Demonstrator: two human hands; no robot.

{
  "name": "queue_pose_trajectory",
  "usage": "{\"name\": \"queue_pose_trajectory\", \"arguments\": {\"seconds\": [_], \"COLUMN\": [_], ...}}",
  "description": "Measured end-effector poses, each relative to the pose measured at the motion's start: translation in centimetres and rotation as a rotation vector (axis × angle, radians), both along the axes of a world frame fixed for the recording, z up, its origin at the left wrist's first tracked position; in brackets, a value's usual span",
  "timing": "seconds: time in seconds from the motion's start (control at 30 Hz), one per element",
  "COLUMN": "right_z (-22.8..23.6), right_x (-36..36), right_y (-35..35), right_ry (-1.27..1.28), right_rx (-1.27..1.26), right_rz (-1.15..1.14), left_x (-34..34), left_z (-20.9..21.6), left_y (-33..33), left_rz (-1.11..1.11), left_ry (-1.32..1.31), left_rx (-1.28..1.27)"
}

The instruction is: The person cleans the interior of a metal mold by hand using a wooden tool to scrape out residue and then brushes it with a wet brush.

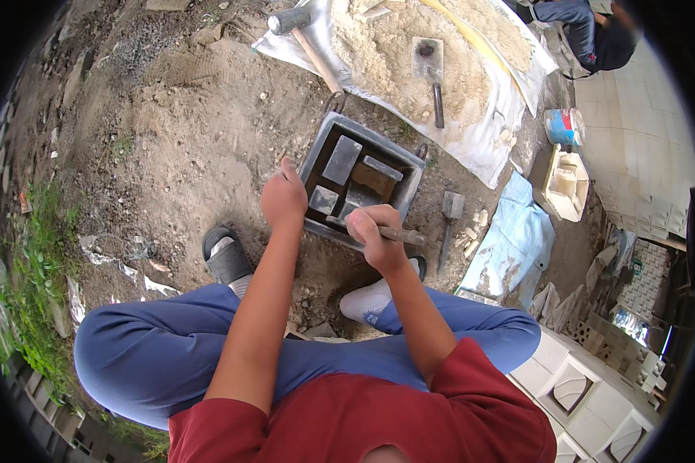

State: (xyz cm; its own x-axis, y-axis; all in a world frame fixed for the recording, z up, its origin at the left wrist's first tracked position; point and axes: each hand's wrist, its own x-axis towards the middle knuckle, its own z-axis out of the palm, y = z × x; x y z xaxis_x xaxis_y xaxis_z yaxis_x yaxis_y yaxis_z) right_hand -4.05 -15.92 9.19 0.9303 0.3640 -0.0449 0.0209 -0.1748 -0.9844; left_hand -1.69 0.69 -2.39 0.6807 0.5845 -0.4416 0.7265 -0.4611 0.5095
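A dark grey metal block mould [326,147] sits on the ground before me, with several raised rectangular blocks [342,160] inside its frame and brown, damp-looking material between them. My right hand [377,235] is closed around a tool with a wooden handle [406,236]. The handle sticks out to the right, and a thin end points left over the mould's near side; its tip is too small to make out. Beside the mould's left wall, my left hand [283,197] is curled into a fist, thumb uppermost. What it holds, if anything, is hidden.
A hammer [309,50] and a flat trowel [428,62] lie at the sand-covered white sheet [471,150]. Right of the mould lie a small mallet-like tool [451,212] and a blue sheet [513,224]. A bucket [564,126] and pale blocks [565,185] stand farther right; another person [594,35] is at the back.
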Motion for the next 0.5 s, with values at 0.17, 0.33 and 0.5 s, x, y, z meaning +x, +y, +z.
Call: {"name": "queue_pose_trajectory", "arguments": {"seconds": [0.17,0.33,0.5], "right_z": [-1.8,0.9,-1.3], "right_x": [-0.9,-1.2,-1.7], "right_y": [-1.5,-1.0,-1.6], "right_ry": [-0.046,0.012,-0.188], "right_rx": [-0.003,0.016,-0.009], "right_rz": [0.023,0.002,0.046], "left_x": [0.2,0.3,0.2], "left_z": [0.2,-0.4,0.5], "left_y": [-0.7,0.2,-0.9], "left_rz": [-0.03,-0.01,-0.022], "left_ry": [0.008,0.02,-0.009], "left_rx": [0.008,0.023,0.041]}}
